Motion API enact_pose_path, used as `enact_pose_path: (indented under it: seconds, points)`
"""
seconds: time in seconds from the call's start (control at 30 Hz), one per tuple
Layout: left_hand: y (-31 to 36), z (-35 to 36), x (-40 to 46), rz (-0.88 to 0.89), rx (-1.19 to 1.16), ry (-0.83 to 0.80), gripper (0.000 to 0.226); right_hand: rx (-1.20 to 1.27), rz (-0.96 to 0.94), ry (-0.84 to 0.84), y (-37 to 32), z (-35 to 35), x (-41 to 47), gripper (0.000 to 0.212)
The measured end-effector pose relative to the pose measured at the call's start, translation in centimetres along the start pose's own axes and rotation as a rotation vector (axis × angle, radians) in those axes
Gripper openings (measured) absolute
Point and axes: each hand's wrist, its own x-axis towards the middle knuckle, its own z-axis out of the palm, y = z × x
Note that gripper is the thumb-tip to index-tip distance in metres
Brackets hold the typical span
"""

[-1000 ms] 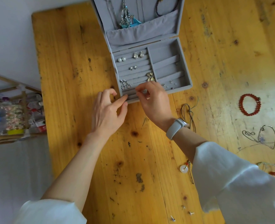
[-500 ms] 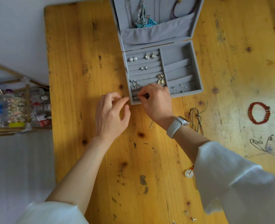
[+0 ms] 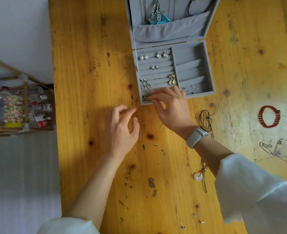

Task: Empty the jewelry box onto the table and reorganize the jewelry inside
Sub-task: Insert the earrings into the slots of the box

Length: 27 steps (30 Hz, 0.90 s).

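An open grey jewelry box sits at the far middle of the wooden table. Several earring pairs sit in its left slots, among them pearl studs and gold drop earrings. My right hand reaches over the box's near left corner and pinches a small earring at the nearest slot. My left hand hovers just left of the box with fingers loosely curled, holding nothing that I can see. The lid holds a silver pendant and a dark bracelet.
On the table right of the box lie a red bead bracelet, a silver chain tangle, and a cord necklace with a white ring pendant. Small studs lie near the front edge. A shelf of bottles stands beyond the table's left edge.
My left hand has drawn back from the box corner toward me. My right hand stays at the nearest slot, its fingertips shifted left along it.
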Motion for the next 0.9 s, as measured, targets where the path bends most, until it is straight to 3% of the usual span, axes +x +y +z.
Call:
enact_pose_path:
  seconds: [0.17,0.43,0.73,0.9]
  points:
    - [2.2,0.4,-4.8,-0.095,-0.053,-0.077,0.029,0.113,0.152,0.08,0.0,-1.7,-4.5,0.026]
    - [5.6,0.0,-15.2,-0.067,0.087,-0.31,0.028,0.223,0.489,0.008,-0.6,-5.7,-17.8,0.024]
    - [6.6,-1.1,-21.0,-0.085,0.141,-0.35,0.028,0.138,0.722,-0.047,-0.6,-7.3,-30.9,0.019]
    - [8.5,0.1,-23.5,-0.005,0.038,-0.37,0.023,0.176,0.76,-0.06,-0.3,-7.2,-35.0,0.019]
